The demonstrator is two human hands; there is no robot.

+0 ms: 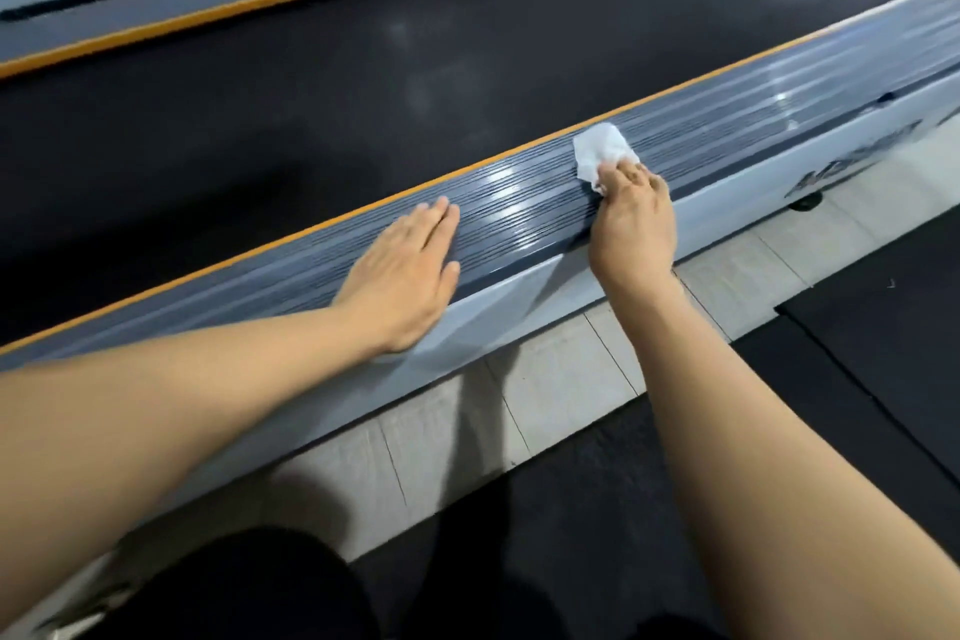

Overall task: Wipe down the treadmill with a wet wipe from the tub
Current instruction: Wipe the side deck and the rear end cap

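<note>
Two bare forearms reach forward from the bottom of the view, seen from the person's own head. The left hand (pixel 408 270) lies flat, palm down, fingers straight and close together, thumb spread out to the side. The left arm comes in from the lower left at a slant. The right hand (pixel 631 218) sits further forward and to the right, knuckles up, its fingers bent downward and pressing on a white wipe (pixel 602 153). The right arm stretches nearly straight from the lower right.
</note>
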